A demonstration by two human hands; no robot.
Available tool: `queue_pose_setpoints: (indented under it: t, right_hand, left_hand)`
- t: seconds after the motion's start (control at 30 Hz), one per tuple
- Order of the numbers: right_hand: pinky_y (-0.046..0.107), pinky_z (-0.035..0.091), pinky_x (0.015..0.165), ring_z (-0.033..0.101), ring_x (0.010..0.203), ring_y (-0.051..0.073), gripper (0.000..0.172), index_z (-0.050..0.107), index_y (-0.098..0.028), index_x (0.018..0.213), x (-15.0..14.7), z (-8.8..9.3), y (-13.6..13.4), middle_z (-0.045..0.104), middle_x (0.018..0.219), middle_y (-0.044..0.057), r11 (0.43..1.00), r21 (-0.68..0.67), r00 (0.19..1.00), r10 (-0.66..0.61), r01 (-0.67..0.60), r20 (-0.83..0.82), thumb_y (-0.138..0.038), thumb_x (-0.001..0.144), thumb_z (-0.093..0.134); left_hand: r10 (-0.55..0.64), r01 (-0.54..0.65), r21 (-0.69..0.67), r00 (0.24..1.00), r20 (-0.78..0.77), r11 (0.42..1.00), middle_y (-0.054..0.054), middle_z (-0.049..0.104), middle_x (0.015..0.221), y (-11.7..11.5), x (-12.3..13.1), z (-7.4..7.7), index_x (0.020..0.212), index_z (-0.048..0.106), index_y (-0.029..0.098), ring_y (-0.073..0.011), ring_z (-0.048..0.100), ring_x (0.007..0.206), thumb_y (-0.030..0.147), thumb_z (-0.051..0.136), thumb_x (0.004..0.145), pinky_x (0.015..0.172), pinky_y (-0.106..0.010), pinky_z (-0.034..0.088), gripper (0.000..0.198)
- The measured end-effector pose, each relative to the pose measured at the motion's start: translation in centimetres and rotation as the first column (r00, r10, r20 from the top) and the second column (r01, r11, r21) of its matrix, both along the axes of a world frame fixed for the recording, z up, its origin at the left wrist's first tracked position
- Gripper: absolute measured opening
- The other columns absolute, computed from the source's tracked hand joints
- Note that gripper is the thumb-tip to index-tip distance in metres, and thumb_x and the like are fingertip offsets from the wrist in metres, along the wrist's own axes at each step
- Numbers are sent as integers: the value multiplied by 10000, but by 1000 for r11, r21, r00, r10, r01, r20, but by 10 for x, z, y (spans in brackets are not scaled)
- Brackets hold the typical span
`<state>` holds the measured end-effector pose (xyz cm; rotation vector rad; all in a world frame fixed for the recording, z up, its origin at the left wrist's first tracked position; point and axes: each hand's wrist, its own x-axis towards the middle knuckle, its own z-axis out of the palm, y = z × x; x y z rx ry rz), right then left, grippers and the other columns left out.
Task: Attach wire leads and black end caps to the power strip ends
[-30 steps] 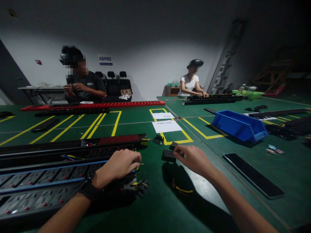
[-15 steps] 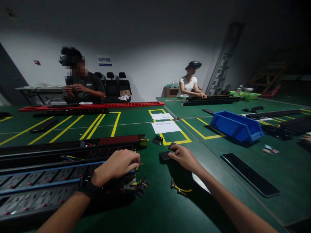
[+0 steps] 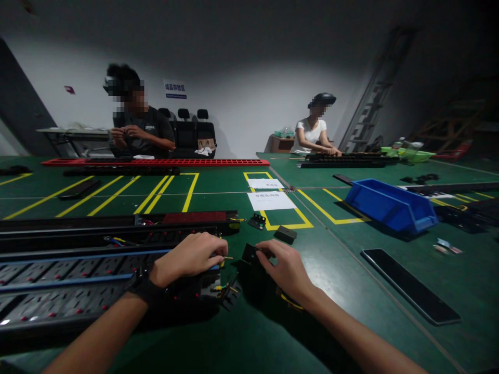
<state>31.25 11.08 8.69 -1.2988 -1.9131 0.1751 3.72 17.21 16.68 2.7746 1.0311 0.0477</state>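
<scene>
My left hand [image 3: 193, 259] is closed in a pinch at the right end of a long black power strip [image 3: 117, 278] with rows of slotted sockets. A thin brass-coloured strip [image 3: 228, 257] sticks out from its fingertips. Thumb and fingers of my right hand [image 3: 286, 267] grip a small flat black cover piece [image 3: 249, 254], held just right of the left hand. Below, a black terminal piece with prongs [image 3: 231, 292] hangs at the strip's end by short wires. Yellow wire [image 3: 290, 302] lies partly hidden under my right wrist.
Another black block [image 3: 286, 235] and a black bracket [image 3: 257, 221] lie beyond my hands. To the right are a phone-like black slab [image 3: 409, 285] and a blue bin [image 3: 390, 205]. Two people [image 3: 142, 127] [image 3: 312, 132] work across the green table [image 3: 265, 343].
My right hand has lifted a black piece off the table and brought it left, toward my left hand. Another black block remains behind. My left hand keeps its pinch; the view has shifted slightly.
</scene>
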Motion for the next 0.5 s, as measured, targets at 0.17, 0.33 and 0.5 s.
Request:
queue_pose_setpoints:
  t: [0.17,0.33,0.5]
  right_hand:
    - [336,567,754,741,805,215,153,753,-242,1035,1,4,-2,781,885,44,1000,8,1000,12,-12,-3,-238,985,609]
    - [334,559,768,753,817,218,143,733,-254,955,4,9,-2,792,892,47,1000,-8,997,17,-17,-70,-270,1015,603]
    - [304,515,703,729,739,198,100,702,-250,912,1,9,-2,763,818,13,995,-96,1000,25,-25,2,-219,973,630]
  left_hand:
    - [-8,8,-2,1000,5,1000,-41,802,1026,0,1,2,997,781,246,-269,755,964,194,686,976,771,-321,488,111]
    - [8,-7,24,999,-38,1000,-45,818,1031,-3,2,4,1022,810,267,-280,770,954,154,640,983,764,-327,493,207]
    - [13,-12,50,1000,-20,999,-57,809,996,-3,4,0,1002,801,257,-283,772,933,193,671,982,756,-324,506,147]
